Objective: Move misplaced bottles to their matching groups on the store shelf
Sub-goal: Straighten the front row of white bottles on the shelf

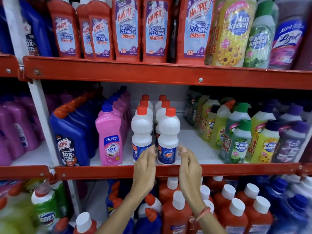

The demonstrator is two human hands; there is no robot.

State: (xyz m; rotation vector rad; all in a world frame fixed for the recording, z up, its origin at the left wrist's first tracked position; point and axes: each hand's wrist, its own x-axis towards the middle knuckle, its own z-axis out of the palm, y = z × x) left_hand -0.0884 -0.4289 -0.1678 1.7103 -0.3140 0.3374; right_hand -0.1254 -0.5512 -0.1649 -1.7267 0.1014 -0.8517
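Item: Rin bottle [168, 137], white body, red cap, blue label, upright at the front edge of the middle shelf [168, 168], right column of the white red-capped group. My left hand [146, 163] and right hand [189, 163] flank its base, both loose, fingers at or just beside the label; whether they grip or merely touch I cannot tell. Step, as I judge it: seating this bottle in line with its own kind. To do it well I keep it upright, square its label to the front, align it with the neighbouring white bottle [141, 132], and avoid knocking the row behind. Adjacent stock, left: pink bottle [110, 142] reading "Lizol SHAKTI, 2X cleaning germ kill"; blue Harpic [69, 141] reading "10X TOTAL CLEAN". Right, apart from the Rin group across bare shelf: Max Kleen bottles [239, 142], with "BUY 1 GET 1 FREE" wrap. Top shelf: red Harpic [127, 29] "BATHROOM CLEANER, 10X BETTER CLEANING, KILLS 99.9%, FLORAL BLOOM"; yellow Max Kleen [233, 31]; purple Lizol [287, 39]. Bottom shelf: white-capped red bottles [177, 215], label partly legible as "Bactia"; Domex [47, 217].
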